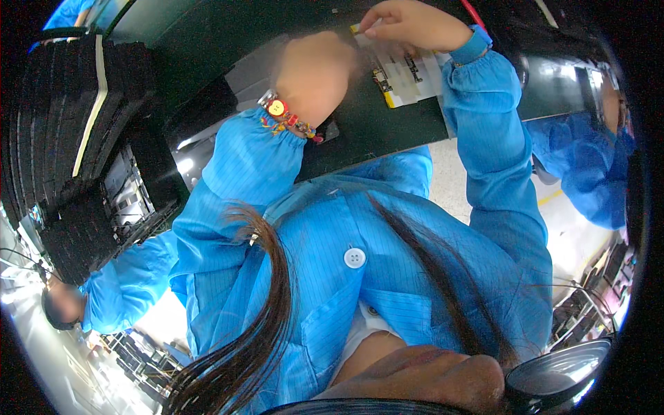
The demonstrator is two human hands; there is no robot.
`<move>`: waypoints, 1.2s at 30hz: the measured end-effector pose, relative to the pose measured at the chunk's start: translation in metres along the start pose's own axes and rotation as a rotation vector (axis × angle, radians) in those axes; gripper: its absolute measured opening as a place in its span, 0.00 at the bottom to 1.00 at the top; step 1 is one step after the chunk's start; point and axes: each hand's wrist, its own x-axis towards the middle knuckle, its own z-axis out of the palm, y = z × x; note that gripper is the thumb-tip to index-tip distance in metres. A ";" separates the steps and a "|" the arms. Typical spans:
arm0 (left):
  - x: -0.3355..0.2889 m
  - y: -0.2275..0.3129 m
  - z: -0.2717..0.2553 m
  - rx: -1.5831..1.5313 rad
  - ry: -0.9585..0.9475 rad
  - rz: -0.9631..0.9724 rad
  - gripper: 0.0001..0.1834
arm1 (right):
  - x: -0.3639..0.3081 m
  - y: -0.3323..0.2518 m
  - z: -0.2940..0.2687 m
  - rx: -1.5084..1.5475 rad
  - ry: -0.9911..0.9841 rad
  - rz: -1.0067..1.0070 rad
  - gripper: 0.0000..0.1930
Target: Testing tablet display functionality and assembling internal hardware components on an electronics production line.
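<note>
My left hand (312, 69) is over the dark green tabletop, its fingers smeared by motion and partly lost in blur. A colourful bracelet (287, 116) circles that wrist. Farther right, my right hand (415, 26) is bent inward with thumb and forefinger close together; what lies between them, if anything, is too small to name. Beneath it are flat white pieces (408, 77) with yellow edges and small black parts along them. Beside my left hand lies a dark, glossy flat sheet or tray (242, 86), partly covered by my hand and sleeve.
A tall stack of black trays (76, 117) rises at the left, with a pale strip down it. Below it, a tray (131, 190) holds metallic parts. A red stick-like thing (474, 15) lies beyond my right wrist. Other people's blue sleeves show at lower left (135, 283) and right (588, 169).
</note>
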 end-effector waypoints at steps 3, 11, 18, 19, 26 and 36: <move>0.000 0.000 0.002 -0.005 0.017 0.012 0.09 | 0.001 0.005 0.000 -0.021 0.015 -0.072 0.16; -0.003 -0.002 0.000 -0.022 -0.009 -0.028 0.08 | 0.034 0.052 0.005 0.002 -0.009 -0.106 0.16; 0.000 -0.001 0.006 -0.047 0.052 -0.018 0.08 | 0.006 0.012 0.002 -0.020 0.009 -0.009 0.15; -0.003 -0.003 0.006 -0.056 0.054 -0.037 0.08 | 0.023 0.037 0.005 0.056 -0.020 -0.044 0.15; -0.001 -0.002 0.014 -0.103 0.088 -0.055 0.09 | -0.002 -0.008 0.004 0.110 -0.020 0.071 0.15; 0.006 0.005 0.010 -0.052 0.049 -0.016 0.10 | 0.004 0.004 0.005 0.086 -0.005 0.033 0.14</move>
